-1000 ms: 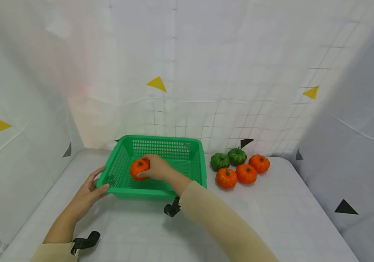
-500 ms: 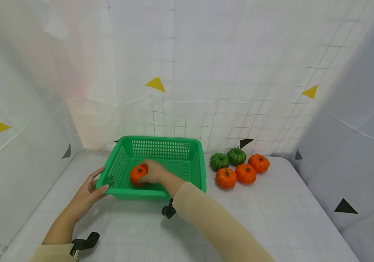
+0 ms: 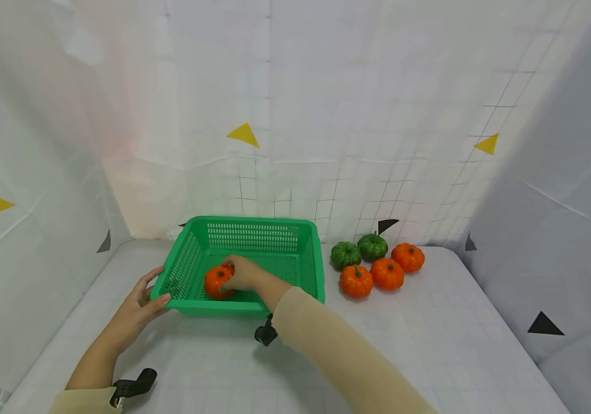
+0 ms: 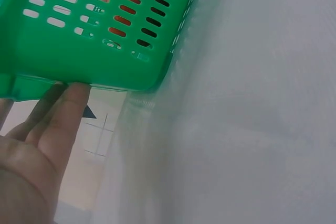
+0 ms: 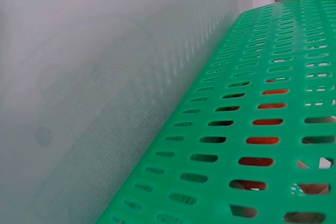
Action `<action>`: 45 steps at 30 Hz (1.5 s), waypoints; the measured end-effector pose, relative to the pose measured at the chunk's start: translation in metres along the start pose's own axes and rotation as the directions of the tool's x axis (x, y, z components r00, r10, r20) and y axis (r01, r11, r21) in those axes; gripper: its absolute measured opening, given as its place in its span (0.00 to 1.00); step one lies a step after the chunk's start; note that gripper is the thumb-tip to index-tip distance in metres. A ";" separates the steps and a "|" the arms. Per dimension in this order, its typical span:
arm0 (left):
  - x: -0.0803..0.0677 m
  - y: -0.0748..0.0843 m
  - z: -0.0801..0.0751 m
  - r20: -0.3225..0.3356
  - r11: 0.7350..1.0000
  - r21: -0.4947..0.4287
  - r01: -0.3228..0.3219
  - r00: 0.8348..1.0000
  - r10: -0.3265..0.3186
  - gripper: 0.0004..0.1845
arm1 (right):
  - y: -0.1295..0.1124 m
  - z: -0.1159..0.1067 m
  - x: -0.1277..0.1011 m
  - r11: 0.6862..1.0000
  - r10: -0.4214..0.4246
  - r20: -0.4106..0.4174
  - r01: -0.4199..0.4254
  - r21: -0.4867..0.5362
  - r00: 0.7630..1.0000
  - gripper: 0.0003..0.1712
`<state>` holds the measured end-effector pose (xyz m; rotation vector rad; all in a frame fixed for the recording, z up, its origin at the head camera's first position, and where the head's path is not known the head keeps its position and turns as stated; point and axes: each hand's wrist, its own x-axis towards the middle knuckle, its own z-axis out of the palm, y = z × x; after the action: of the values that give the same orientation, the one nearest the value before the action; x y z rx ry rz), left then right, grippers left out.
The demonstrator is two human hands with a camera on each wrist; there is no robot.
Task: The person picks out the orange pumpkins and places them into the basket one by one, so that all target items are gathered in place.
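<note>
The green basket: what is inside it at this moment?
Inside the green basket lies one orange pumpkin, and the right hand grips it. The hand covers the pumpkin's right side and some of the floor. Nothing else shows inside.

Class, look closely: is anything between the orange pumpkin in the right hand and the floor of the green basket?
Nothing visible: the right hand holds the orange pumpkin low inside the green basket, whose floor shows bare.

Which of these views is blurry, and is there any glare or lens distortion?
Head view: sharp, with wide-angle bending at the edges and a pinkish glow on the left backdrop. Left wrist view: the green basket is sharp at its holes, smeared at its right corner. Right wrist view: the cloth is soft.
</note>
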<state>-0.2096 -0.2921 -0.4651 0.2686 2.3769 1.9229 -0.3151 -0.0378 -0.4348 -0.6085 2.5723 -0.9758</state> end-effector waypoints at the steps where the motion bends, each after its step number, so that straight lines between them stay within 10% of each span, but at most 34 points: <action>1: 0.000 0.000 0.000 0.002 1.000 -0.004 0.000 1.000 0.000 0.38 | 0.000 0.000 0.000 1.000 0.003 0.002 -0.003 0.003 1.000 0.37; 27: 0.002 -0.003 0.000 0.005 1.000 -0.016 -0.003 1.000 0.003 0.39 | -0.003 -0.008 -0.003 0.999 -0.018 -0.008 0.018 0.043 1.000 0.36; 45: 0.001 0.001 0.001 -0.005 0.999 -0.032 0.008 1.000 -0.008 0.38 | -0.012 -0.037 -0.049 0.996 -0.046 -0.045 0.049 0.075 0.998 0.24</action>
<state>-0.2102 -0.2907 -0.4644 0.2519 2.3440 1.9590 -0.2856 -0.0017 -0.3934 -0.6376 2.5547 -1.1091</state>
